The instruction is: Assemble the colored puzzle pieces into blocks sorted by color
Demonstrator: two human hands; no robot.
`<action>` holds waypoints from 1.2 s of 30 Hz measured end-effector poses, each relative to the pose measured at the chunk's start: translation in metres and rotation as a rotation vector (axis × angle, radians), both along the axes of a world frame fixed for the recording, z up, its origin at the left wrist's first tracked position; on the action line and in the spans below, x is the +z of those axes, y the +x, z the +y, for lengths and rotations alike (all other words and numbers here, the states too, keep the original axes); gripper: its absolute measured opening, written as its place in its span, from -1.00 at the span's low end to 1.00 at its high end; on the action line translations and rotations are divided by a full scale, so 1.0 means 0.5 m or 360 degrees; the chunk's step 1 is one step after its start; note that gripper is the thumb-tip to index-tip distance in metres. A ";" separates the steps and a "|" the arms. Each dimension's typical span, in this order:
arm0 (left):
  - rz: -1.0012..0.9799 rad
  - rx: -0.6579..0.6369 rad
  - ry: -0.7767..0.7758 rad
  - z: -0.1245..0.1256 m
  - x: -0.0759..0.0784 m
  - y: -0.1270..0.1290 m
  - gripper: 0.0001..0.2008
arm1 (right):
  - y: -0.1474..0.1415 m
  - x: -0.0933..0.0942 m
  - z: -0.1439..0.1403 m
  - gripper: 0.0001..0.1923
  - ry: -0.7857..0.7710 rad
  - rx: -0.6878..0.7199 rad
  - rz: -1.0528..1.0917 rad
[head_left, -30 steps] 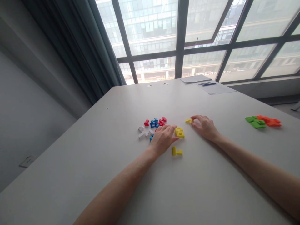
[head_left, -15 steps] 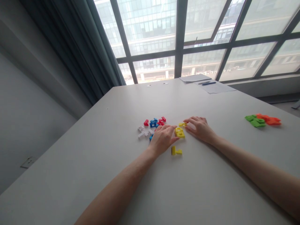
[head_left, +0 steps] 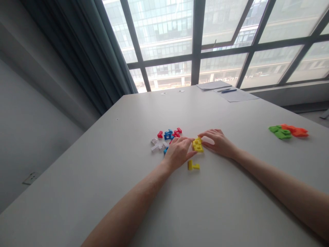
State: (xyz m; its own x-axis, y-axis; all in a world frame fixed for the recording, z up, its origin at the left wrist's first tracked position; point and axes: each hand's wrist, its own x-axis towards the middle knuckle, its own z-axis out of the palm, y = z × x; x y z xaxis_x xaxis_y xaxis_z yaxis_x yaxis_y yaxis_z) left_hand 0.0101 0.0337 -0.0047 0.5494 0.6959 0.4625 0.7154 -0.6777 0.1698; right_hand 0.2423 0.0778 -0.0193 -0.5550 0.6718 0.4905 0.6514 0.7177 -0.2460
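Note:
A cluster of joined yellow blocks (head_left: 197, 145) lies on the white table (head_left: 128, 192) between my two hands. My left hand (head_left: 178, 152) rests palm down with its fingertips against the cluster's left side. My right hand (head_left: 217, 142) presses a small yellow piece onto the cluster's far right corner with its fingertips. A single L-shaped yellow piece (head_left: 192, 166) lies loose just below the cluster, near my left wrist. Red pieces (head_left: 177, 132), blue pieces (head_left: 169, 134) and white pieces (head_left: 157, 145) are scattered to the left of my left hand.
Green pieces (head_left: 279, 132) and orange pieces (head_left: 294, 130) lie far right on the table. Papers with a blue pen (head_left: 229, 91) sit at the far edge by the window. A dark curtain (head_left: 84, 58) hangs at the left.
My right hand has slid left with the small yellow piece, from a hand's width away to right against the yellow cluster. My left hand has stayed in place.

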 end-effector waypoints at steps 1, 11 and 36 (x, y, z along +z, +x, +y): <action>0.0003 -0.0001 0.0011 0.000 0.000 0.000 -0.62 | 0.000 0.001 0.000 -0.81 -0.0007 0.0005 0.0005; 0.0012 -0.0011 0.0030 -0.002 0.001 0.000 -0.61 | 0.000 0.003 -0.003 -0.79 0.0005 0.0012 -0.0057; 0.0066 -0.0132 0.0039 0.000 0.003 0.000 -0.82 | 0.000 -0.004 0.000 -0.80 0.0021 -0.0183 -0.0049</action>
